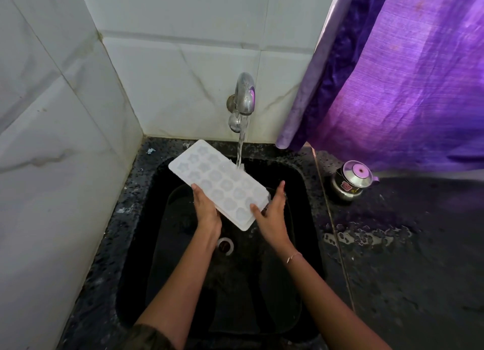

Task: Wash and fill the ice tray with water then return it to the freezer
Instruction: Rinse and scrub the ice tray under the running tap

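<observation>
A white ice tray with several flower-shaped cells is held tilted over the black sink. My left hand grips its near left edge, thumb on top. My right hand holds the near right corner, thumb on the tray's top and fingers straight along its side. Water runs from the metal tap and lands on the tray's far right edge.
The sink drain shows below the hands. A small steel lidded pot stands on the wet dark counter to the right. A purple curtain hangs over the counter. White tiled walls close the left and back.
</observation>
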Action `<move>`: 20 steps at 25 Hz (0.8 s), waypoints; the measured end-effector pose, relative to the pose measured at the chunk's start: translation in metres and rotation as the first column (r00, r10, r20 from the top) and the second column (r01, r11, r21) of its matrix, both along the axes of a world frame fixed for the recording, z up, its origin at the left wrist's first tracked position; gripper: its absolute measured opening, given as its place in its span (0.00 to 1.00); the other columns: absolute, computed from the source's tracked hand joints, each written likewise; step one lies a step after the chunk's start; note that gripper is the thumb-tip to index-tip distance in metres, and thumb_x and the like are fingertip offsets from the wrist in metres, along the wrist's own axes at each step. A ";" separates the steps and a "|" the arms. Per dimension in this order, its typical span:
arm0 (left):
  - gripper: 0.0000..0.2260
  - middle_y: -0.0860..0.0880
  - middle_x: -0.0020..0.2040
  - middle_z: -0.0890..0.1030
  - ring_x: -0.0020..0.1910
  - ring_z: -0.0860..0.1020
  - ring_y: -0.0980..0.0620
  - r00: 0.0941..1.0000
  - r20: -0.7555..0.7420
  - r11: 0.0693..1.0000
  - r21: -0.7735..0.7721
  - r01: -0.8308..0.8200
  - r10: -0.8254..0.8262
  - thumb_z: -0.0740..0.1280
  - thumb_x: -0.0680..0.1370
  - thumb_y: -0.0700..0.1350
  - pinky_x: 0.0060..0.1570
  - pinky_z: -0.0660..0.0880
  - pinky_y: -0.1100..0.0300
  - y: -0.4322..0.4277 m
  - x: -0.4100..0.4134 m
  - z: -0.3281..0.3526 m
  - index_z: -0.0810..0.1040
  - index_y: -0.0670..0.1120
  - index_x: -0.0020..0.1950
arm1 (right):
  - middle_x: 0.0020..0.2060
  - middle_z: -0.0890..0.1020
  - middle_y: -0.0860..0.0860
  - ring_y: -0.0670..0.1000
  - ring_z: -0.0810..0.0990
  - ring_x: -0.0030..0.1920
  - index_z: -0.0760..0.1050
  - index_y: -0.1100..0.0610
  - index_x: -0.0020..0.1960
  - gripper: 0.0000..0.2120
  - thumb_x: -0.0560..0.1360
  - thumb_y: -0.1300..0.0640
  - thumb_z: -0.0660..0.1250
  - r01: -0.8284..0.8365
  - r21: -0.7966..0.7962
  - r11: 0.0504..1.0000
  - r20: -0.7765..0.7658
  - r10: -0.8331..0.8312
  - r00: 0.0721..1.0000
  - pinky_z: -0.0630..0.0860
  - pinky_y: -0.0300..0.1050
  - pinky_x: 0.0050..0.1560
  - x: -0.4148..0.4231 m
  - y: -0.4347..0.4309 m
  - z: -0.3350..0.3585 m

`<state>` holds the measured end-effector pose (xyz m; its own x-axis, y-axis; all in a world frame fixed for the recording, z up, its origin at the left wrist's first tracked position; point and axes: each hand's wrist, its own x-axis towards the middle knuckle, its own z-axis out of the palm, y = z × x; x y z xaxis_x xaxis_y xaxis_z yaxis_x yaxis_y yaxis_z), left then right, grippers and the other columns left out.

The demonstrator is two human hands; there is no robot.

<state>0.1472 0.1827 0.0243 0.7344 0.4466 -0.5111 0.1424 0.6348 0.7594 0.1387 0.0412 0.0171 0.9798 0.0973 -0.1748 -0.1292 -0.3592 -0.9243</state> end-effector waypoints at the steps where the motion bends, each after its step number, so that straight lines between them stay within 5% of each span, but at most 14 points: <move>1: 0.26 0.48 0.68 0.74 0.64 0.75 0.47 1.000 0.016 1.000 -0.019 -0.010 0.010 0.47 0.81 0.60 0.65 0.71 0.47 -0.001 -0.001 -0.001 0.65 0.50 0.74 | 0.73 0.62 0.52 0.49 0.64 0.70 0.46 0.57 0.76 0.35 0.78 0.59 0.64 0.118 0.231 0.966 -0.173 -0.078 0.982 0.61 0.46 0.71 0.005 0.005 0.002; 3: 0.25 0.49 0.67 0.74 0.64 0.75 0.48 0.999 0.035 0.998 -0.057 -0.002 0.003 0.47 0.81 0.60 0.64 0.72 0.48 0.001 -0.002 -0.007 0.64 0.50 0.74 | 0.64 0.75 0.55 0.51 0.79 0.55 0.64 0.57 0.68 0.19 0.78 0.62 0.62 0.236 0.403 0.884 -0.399 -0.062 0.915 0.78 0.49 0.55 0.013 0.008 0.004; 6: 0.24 0.46 0.66 0.75 0.61 0.76 0.46 1.000 0.002 0.993 -0.118 0.014 -0.014 0.49 0.81 0.59 0.58 0.74 0.47 0.016 -0.005 -0.014 0.66 0.48 0.72 | 0.57 0.78 0.54 0.52 0.79 0.51 0.68 0.57 0.61 0.11 0.79 0.62 0.61 0.205 0.441 0.874 -0.436 0.009 0.900 0.78 0.48 0.49 0.023 0.008 0.010; 12: 0.32 0.37 0.70 0.68 0.67 0.70 0.36 0.984 -0.136 0.920 -0.357 -0.161 0.119 0.46 0.79 0.65 0.56 0.71 0.41 0.057 -0.030 -0.031 0.63 0.45 0.73 | 0.59 0.79 0.55 0.54 0.79 0.55 0.71 0.59 0.64 0.14 0.78 0.61 0.62 -0.037 0.175 0.984 -0.245 0.080 0.966 0.77 0.49 0.55 0.048 0.009 0.006; 17: 0.47 0.33 0.70 0.66 0.66 0.68 0.29 0.987 -0.162 0.845 -0.524 -0.103 0.020 0.45 0.69 0.77 0.64 0.64 0.31 0.095 -0.041 -0.040 0.61 0.45 0.74 | 0.54 0.79 0.54 0.53 0.78 0.54 0.71 0.59 0.64 0.17 0.76 0.65 0.65 -0.105 0.190 0.976 -0.163 0.137 0.977 0.78 0.40 0.50 0.047 -0.002 -0.007; 20: 0.37 0.35 0.59 0.78 0.55 0.78 0.34 0.993 -0.045 0.828 -0.557 0.067 -0.110 0.54 0.72 0.72 0.52 0.76 0.35 0.102 -0.048 -0.035 0.73 0.41 0.61 | 0.55 0.75 0.54 0.47 0.77 0.53 0.78 0.58 0.56 0.15 0.72 0.70 0.68 -0.096 0.198 0.976 -0.001 0.098 0.995 0.75 0.32 0.52 0.049 -0.008 -0.009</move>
<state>0.0995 0.2842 -0.0112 0.7087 0.0074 -0.7055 0.2588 0.9275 0.2698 0.1879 0.0336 0.0086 0.9622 0.2252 -0.1530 -0.1129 -0.1813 -0.9769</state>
